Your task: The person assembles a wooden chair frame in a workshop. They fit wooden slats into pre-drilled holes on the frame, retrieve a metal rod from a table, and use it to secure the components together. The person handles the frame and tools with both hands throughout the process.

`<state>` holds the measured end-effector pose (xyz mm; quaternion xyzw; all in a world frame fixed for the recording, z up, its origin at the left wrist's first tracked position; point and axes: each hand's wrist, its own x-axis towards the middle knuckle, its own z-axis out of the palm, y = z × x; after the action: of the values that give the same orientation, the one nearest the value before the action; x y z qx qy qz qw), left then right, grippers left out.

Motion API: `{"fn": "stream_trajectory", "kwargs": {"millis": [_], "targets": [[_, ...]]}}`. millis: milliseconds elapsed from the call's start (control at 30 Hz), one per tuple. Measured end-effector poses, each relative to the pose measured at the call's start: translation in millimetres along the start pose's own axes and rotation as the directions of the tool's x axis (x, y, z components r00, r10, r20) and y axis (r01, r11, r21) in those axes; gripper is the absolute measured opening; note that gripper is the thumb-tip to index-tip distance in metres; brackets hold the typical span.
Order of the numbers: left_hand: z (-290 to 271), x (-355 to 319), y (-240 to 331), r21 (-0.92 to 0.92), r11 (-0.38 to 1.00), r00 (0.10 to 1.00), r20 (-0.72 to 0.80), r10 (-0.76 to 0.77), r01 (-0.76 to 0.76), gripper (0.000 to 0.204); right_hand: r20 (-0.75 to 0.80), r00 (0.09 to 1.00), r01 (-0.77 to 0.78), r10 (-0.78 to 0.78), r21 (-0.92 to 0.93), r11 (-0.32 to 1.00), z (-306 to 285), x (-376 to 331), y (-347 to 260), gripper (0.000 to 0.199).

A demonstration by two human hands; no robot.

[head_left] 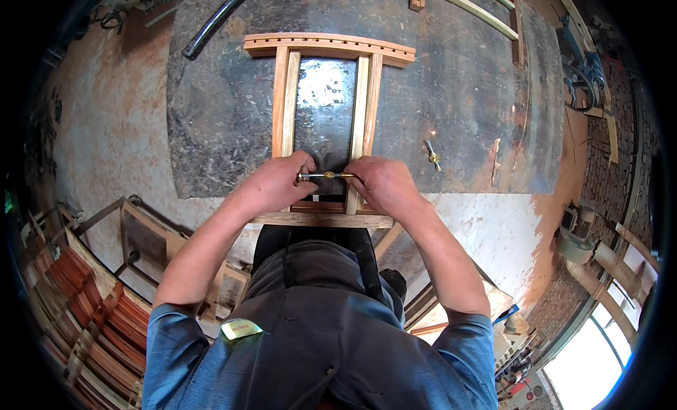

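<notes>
A slim metal rod with a brass-coloured middle [329, 175] lies crosswise between my two hands. Around its left end the fingers of my left hand [273, 184] are closed, while my right hand [386, 184] pinches the right end. Both hands rest over the side rails of a pale wooden frame [280, 107], near its close end. The frame's far crosspiece [329, 43] is curved, with a row of small holes; its near crosspiece [331, 220] sits in front of my body. A similar rod with a brass middle [433, 156] lies on the table to the right.
The frame rests on a dark, scuffed tabletop [451, 78]. A black tube [220, 21] lies at the far left, and other wooden frame parts [517, 29] at the far right. Stacked reddish wood pieces [99, 297] stand at lower left; pipes [599, 283] run at lower right.
</notes>
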<state>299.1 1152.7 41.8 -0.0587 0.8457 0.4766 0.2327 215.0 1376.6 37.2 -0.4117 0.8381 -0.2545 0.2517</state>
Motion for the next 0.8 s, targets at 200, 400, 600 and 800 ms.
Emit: {"fn": "stream_trajectory", "kwargs": {"millis": [200,400,600,800], "targets": [[-1.1,2.2,-21.0,0.087,0.990,0.993,0.020,0.114,-0.115,0.016,0.031,1.000,-0.008,0.007,0.034,0.999,1.4,4.2,-8.0,0.010],[-5.6,-5.2,-3.4,0.144,0.988,0.998,0.028,0.058,-0.062,0.014,0.044,0.999,-0.027,0.025,0.041,0.999,6.2,4.7,-11.8,0.011],[-8.3,-4.3,-13.8,0.251,0.954,0.985,0.090,0.148,-0.167,0.017,-0.014,1.000,0.016,-0.016,0.050,0.999,8.5,7.1,-13.7,0.011],[-11.8,-6.3,-4.8,0.188,0.979,0.997,0.038,0.073,-0.079,0.017,-0.012,1.000,-0.004,0.004,0.026,1.000,9.9,6.4,-14.1,0.011]]}}
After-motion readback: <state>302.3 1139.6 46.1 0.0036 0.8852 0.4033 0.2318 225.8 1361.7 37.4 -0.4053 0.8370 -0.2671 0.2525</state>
